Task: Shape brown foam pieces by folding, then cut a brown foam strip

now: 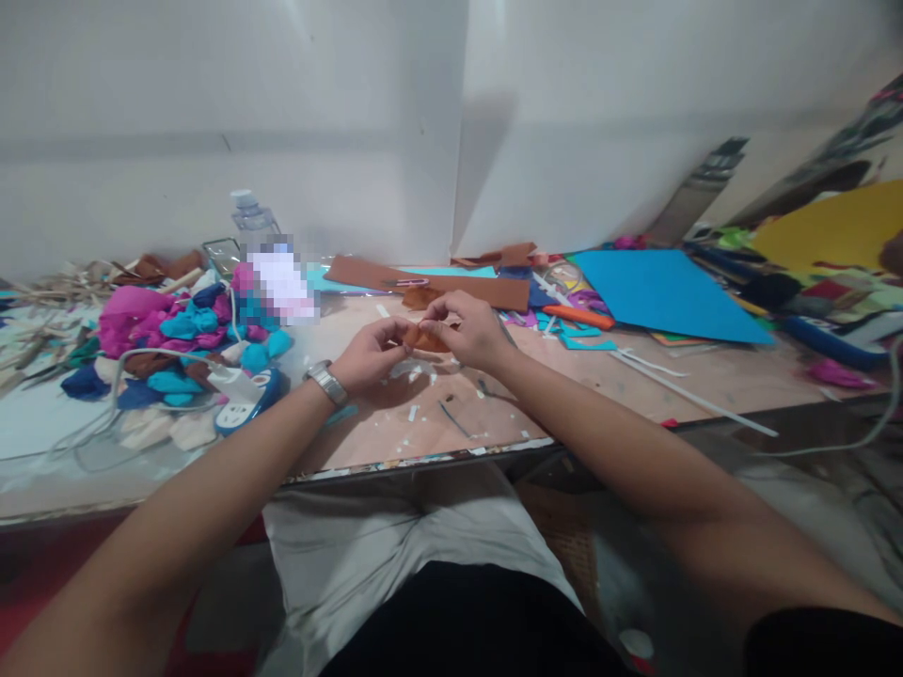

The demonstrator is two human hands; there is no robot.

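My left hand (372, 352) pinches the left end of a small brown piece (430, 340) just above the table. The right end of that piece is between the fingers of my right hand (467, 329). The two hands are close together, fingertips nearly touching. Right behind them lies another crumpled brown piece (419, 298). A long brown strip (480, 290) stretches behind the hands, with a small pink-and-dark tool (405, 283) on it. Small white scraps are scattered under and around my hands.
Pink and blue crumpled bundles (184, 324), a power strip (246, 402) with cable, a lit phone (282, 282) and a bottle (252, 214) stand left. An orange cutter (579, 317), blue sheet (670, 293) and white strips (698, 393) lie right. The table's front edge (437, 460) is near.
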